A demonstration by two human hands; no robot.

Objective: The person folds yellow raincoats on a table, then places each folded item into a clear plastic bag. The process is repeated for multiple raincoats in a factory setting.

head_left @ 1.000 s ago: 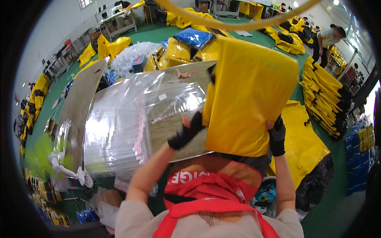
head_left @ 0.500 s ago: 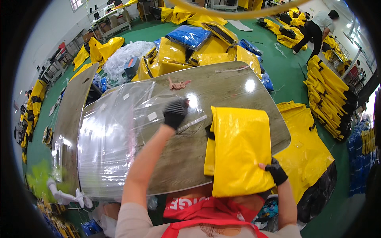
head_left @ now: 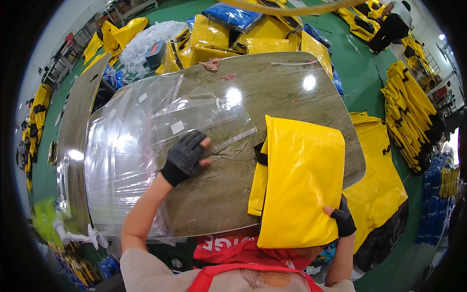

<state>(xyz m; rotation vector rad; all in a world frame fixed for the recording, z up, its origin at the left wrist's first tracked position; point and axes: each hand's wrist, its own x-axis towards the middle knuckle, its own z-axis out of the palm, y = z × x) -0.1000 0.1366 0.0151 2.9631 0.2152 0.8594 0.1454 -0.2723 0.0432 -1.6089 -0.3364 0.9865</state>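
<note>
The left hand [head_left: 186,156] lay flat on a clear plastic bag [head_left: 146,141] on the worktop [head_left: 272,92]; the right hand [head_left: 343,220] gripped a folded yellow bag [head_left: 301,185] by its corner. Bagging seemed in hand; next, the clear bag's mouth needed opening.

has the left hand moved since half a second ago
Yes. The left hand has drawn back toward the person across the wooden table, from near the bright glare spot to the clear plastic bags closer in.
</note>
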